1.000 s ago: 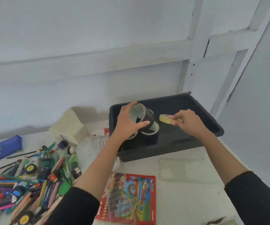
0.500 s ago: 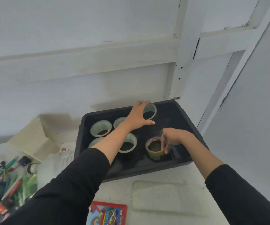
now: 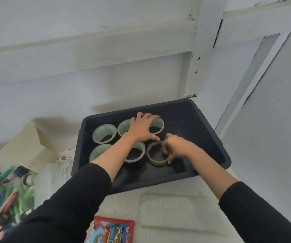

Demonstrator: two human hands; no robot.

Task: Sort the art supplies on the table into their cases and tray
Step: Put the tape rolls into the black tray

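Observation:
A black tray (image 3: 209,137) sits at the back of the table against the wall. Several clear tape rolls stand in it, one at the back left (image 3: 104,133). My left hand (image 3: 144,128) is spread over the clear roll at the back (image 3: 158,125), fingers on its rim. My right hand (image 3: 177,148) pinches the right side of a yellowish tape roll (image 3: 154,154) that rests flat on the tray floor. A pile of pens and markers (image 3: 4,193) lies at the far left.
A cream paper block (image 3: 27,148) stands left of the tray. A clear flat lid (image 3: 172,209) lies in front of the tray. A red colourful booklet (image 3: 113,230) lies at the bottom edge. The wall and a door frame close off the back and right.
The yellowish roll came down from the air onto the tray floor and my right hand now holds its edge. My left hand set its clear roll at the tray's back and stays on it.

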